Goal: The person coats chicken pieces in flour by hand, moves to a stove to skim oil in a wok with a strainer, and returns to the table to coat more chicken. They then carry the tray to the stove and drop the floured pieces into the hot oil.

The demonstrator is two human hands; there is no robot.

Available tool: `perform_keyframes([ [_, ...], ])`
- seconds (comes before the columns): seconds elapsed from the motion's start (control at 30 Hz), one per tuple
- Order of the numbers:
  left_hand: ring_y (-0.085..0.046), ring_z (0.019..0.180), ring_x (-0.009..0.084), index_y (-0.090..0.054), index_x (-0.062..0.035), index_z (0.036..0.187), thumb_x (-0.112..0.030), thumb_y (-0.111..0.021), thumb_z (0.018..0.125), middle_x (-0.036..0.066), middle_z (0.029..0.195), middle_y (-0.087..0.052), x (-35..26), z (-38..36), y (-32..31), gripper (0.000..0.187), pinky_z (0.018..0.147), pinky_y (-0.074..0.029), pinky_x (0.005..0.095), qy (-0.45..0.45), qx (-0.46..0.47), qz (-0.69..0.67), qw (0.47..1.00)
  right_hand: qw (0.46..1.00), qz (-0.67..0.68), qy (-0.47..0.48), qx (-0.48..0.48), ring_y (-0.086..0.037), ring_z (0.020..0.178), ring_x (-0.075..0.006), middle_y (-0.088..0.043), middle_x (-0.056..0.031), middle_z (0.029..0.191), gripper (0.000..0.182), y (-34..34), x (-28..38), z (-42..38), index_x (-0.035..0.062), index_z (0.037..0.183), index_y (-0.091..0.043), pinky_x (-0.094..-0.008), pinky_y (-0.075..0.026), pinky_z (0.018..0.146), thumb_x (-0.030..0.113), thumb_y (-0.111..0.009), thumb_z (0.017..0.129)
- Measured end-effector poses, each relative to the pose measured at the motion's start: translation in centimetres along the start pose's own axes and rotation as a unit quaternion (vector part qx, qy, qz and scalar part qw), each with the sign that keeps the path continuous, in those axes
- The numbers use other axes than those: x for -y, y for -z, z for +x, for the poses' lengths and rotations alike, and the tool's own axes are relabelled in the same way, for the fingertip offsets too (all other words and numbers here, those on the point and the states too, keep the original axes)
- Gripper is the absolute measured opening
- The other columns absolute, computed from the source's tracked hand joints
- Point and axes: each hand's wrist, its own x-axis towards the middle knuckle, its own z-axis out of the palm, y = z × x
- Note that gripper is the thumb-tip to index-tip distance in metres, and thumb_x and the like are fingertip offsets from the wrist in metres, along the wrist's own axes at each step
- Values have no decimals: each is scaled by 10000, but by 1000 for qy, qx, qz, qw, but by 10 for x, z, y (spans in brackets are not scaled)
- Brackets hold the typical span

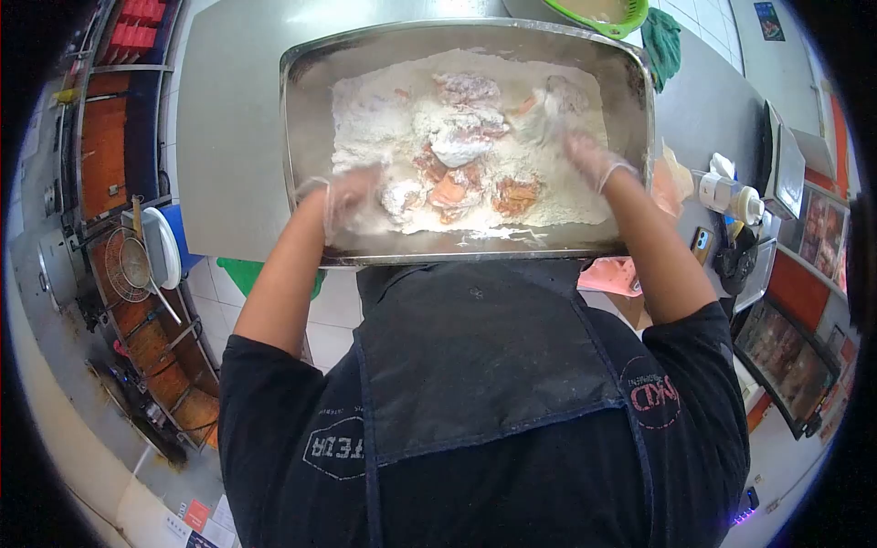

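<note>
a smooth grey metal table (233,137) stretches beyond the fingers of the left hand (354,190) and right hand (589,157), both sheathed in clear plastic. beneath those fingers stands a deep rectangular steel tray (305,102), its bed of white flour-like powder (365,105) lying under and between them. both hands work at opposite sides of the bed; blur hides whether their fingers are spread, pressed together or pinching anything. between the two sets of fingers lie lumpy pieces of raw-looking meat (457,142), some caked white; a pink-orange piece (449,192) and a brownish-orange piece (517,195), both to the right of the left fingers, show bare patches. the step in hand appears to be coating; the next move seems to call for powder worked over those patches.
</note>
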Motion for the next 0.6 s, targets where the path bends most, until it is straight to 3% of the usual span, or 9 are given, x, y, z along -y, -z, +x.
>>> perform_keyframes([
  [0.2, -576, 1047, 272, -491, -32, 1310, -471, -468, 965, 135, 1199, -573, -36, -18, -68, 559, 848, -510, 442, -95, -16, -265, 959, 950, 225, -190, 107, -409, 1309, -308, -384, -230, 1458, 730, -89, 9, -7, 25, 1455, -329, -421, -299, 1099, 570, -356, 970],
  [0.27, -570, 1063, 268, -492, -32, 1310, -470, -474, 965, 123, 1210, -571, -28, 0, -70, 558, 850, -502, 444, -154, -28, -307, 939, 987, -109, 116, 18, -434, 1281, -365, -422, -273, 1404, 590, -83, 23, -14, 62, 1398, -437, -448, -329, 1070, 477, -291, 1005],
  [0.3, -563, 1079, 263, -492, -33, 1309, -470, -480, 965, 111, 1221, -569, -24, 7, -73, 556, 851, -494, 446, -204, -33, -347, 915, 987, -109, 115, 18, -434, 1281, -365, -422, -273, 1404, 590, -73, 29, -14, 62, 1398, -437, -448, -329, 1070, 477, -291, 1005],
  [0.37, -526, 1194, 256, -459, -39, 1371, -421, -439, 986, 121, 1327, -538, -40, 8, -30, 542, 956, -448, 418, -200, -95, 183, 958, 956, -262, 124, -35, -460, 1261, -387, -425, -181, 1441, 462, -44, 35, -8, 91, 1427, -380, -446, -380, 1055, 316, -336, 1025],
  [0.4, -510, 1224, 256, -452, -38, 1381, -400, -430, 989, 130, 1361, -520, -58, 0, -13, 534, 997, -427, 401, -164, -103, 471, 860, 939, -292, 144, -110, -452, 1267, -385, -452, -213, 1401, 511, -28, 24, 5, 95, 1404, -422, -447, -378, 1043, 404, -301, 1015],
  [0.43, -527, 1206, 273, -489, -25, 1348, -355, -401, 990, 199, 1323, -533, -61, -16, -8, 494, 1026, -397, 358, -222, -188, 239, 926, 914, -322, 164, -185, -443, 1274, -382, -479, -245, 1360, 579, -7, 11, 20, 100, 1382, -463, -447, -377, 1030, 492, -266, 1005],
  [0.47, -543, 1188, 290, -526, -13, 1314, -310, -373, 991, 268, 1285, -546, -60, -28, -5, 464, 1055, -366, 315, -262, -260, -11, 929, 919, -271, 145, -249, -490, 1216, -362, -521, -224, 1318, 553, 12, 8, 30, 86, 1352, -494, -424, -398, 1010, 465, -286, 1006],
  [0.53, -537, 1194, 305, -507, -24, 1335, -345, -377, 995, 248, 1293, -550, -58, 0, 15, 486, 1065, -359, 351, -276, -303, 33, 911, 916, -218, 129, -312, -538, 1157, -341, -562, -202, 1276, 529, 39, -15, 69, 72, 1322, -525, -401, -418, 991, 438, -305, 1007],
  [0.6, -444, 1285, 313, -452, -35, 1387, -439, -381, 995, 203, 1391, -467, -57, 46, 15, 567, 1093, -334, 412, -293, -236, -109, 920, 864, 363, 98, -335, -635, 937, -237, -650, -53, 1110, 313, 24, -84, 145, 67, 1187, -586, -360, -516, 792, 277, -503, 970],
])
